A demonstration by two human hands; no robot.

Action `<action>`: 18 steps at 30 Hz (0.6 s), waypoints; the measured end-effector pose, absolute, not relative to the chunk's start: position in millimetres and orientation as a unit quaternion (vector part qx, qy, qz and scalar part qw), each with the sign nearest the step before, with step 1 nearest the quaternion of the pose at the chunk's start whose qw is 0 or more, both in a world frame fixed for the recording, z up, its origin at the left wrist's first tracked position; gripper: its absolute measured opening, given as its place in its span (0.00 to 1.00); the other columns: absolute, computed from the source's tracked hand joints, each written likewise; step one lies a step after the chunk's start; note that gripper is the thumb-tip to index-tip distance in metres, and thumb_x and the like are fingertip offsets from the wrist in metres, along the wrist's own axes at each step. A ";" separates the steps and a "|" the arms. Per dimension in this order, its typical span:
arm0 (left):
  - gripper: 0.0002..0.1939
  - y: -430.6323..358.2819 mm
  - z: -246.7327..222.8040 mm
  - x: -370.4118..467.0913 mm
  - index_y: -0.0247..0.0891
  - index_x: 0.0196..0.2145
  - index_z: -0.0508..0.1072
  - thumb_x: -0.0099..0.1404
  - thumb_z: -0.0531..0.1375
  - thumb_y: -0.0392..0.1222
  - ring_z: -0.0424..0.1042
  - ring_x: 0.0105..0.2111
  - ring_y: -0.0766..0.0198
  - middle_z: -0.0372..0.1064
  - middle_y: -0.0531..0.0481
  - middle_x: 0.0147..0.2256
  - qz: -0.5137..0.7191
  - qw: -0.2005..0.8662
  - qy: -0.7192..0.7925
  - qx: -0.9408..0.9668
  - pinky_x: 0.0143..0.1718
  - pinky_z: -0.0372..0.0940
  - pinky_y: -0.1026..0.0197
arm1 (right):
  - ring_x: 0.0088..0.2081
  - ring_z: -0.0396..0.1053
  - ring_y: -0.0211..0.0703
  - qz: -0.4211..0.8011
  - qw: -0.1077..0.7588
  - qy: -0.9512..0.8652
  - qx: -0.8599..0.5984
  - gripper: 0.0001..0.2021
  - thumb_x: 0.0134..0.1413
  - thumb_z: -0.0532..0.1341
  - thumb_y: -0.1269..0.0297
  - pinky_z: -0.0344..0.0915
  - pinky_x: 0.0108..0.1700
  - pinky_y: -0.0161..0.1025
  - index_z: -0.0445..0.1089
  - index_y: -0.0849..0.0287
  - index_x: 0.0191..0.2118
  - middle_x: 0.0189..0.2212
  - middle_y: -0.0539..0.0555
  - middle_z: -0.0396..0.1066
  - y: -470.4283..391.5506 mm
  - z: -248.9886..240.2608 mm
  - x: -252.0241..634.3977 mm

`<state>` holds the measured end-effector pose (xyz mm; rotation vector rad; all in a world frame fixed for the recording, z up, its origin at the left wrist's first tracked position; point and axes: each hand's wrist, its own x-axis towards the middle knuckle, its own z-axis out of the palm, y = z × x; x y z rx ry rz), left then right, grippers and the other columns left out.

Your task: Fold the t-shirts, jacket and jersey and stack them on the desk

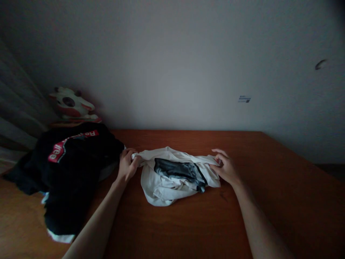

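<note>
A crumpled white T-shirt (161,192) with a dark grey print lies bunched on the brown wooden table (172,233). At its left end, my left hand (128,163) is closed, pinching the cloth between thumb and fingers. My right hand (225,165) pinches the right end, with thumb and forefinger on the fabric and the upper fingers partly stretched out. Between the two hands the top edge of the shirt runs roughly straight, while its lower part sags in folds toward me.
Left of my left hand, a heap of black clothing (78,172) with red-and-white lettering hangs over the table's left edge. Behind it stands a white and red cow-like figure (72,104). A pale wall (175,72) with a small sticker (244,99) rises behind the table. A curtain hangs far left.
</note>
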<state>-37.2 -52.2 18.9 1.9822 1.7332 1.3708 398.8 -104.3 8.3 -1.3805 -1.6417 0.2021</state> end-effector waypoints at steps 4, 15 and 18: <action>0.19 -62.8 28.3 -36.8 0.43 0.25 0.66 0.62 0.56 0.60 0.73 0.36 0.55 0.74 0.46 0.32 0.327 0.064 0.572 0.750 0.42 0.66 0.58 | 0.33 0.73 0.47 0.126 0.441 -0.646 -0.609 0.10 0.47 0.63 0.54 0.67 0.39 0.42 0.68 0.52 0.33 0.34 0.53 0.78 -108.9 9.5 393.3; 0.14 -60.2 28.2 -26.7 0.41 0.39 0.75 0.63 0.54 0.49 0.74 0.42 0.53 0.75 0.42 0.40 0.431 0.080 0.554 0.707 0.48 0.66 0.55 | 0.44 0.75 0.52 0.244 0.589 -0.528 -0.561 0.15 0.48 0.61 0.57 0.69 0.47 0.45 0.77 0.55 0.41 0.40 0.56 0.80 -101.1 13.9 389.5; 0.14 -61.4 29.4 -26.5 0.40 0.44 0.71 0.65 0.51 0.44 0.72 0.49 0.54 0.73 0.42 0.48 0.556 0.065 0.542 0.627 0.51 0.66 0.56 | 0.48 0.74 0.52 0.245 0.658 -0.475 -0.529 0.15 0.47 0.63 0.57 0.69 0.50 0.45 0.78 0.55 0.40 0.46 0.56 0.78 -101.2 19.1 392.1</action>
